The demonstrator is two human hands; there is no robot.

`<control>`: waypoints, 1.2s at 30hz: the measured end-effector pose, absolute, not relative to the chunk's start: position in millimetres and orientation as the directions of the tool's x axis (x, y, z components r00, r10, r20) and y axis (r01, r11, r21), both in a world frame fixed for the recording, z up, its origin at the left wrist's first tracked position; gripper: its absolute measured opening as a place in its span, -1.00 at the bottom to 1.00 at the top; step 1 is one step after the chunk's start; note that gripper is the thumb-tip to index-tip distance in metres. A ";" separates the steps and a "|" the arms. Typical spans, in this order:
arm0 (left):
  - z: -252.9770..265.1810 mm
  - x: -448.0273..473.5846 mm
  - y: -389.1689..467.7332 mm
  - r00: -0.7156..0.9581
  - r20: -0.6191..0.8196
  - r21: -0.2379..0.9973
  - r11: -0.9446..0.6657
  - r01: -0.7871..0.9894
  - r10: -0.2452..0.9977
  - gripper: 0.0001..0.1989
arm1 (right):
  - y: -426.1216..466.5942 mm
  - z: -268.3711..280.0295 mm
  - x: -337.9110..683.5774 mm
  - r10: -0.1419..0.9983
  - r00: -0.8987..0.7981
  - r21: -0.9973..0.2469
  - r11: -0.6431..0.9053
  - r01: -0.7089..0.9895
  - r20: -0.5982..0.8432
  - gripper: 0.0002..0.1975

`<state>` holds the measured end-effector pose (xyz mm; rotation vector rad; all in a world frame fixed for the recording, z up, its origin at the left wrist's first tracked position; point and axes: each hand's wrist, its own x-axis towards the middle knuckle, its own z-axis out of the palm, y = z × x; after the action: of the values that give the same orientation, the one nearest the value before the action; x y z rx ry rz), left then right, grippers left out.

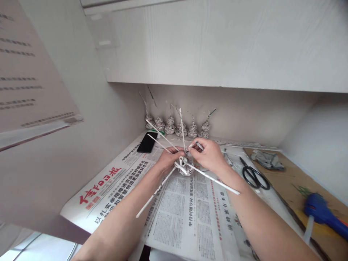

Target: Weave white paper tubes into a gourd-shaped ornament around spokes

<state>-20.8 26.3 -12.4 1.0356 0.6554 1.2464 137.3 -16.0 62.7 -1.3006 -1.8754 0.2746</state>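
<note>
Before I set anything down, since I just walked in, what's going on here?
Someone's left hand holds a woven paper piece while the right hand pinches a paper strip near its top. Long paper sticks jut out around it. Newspaper lies underneath, six woven pieces stand at the back, and scissors and a glue gun lie to the right.

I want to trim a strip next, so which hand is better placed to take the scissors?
Probably the right hand: the scissors lie to its right, while the left hand is farther off, holding the woven paper piece. The right would first have to release its pinch.
</note>
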 end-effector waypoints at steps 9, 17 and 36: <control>-6.7 -21.5 22.6 0.261 0.115 0.898 0.013 -0.440 0.958 -0.68 | -22.9 62.6 133.8 0.833 -0.164 -0.515 0.468 0.718 0.528 -0.90; -14.9 -25.5 28.7 0.281 0.118 0.885 0.027 -0.464 0.953 -0.69 | -26.2 65.9 132.0 0.826 -0.220 -0.495 0.501 0.710 0.519 -0.89; -10.4 -29.3 27.5 0.278 0.161 0.941 -0.062 -0.332 0.947 -0.65 | -9.6 80.7 153.9 0.990 -0.137 -0.949 -0.019 -0.315 0.026 -0.77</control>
<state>-29.3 27.5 -10.4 1.1769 0.6940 1.1982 153.9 -9.6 80.7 -0.8955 -1.0662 1.4424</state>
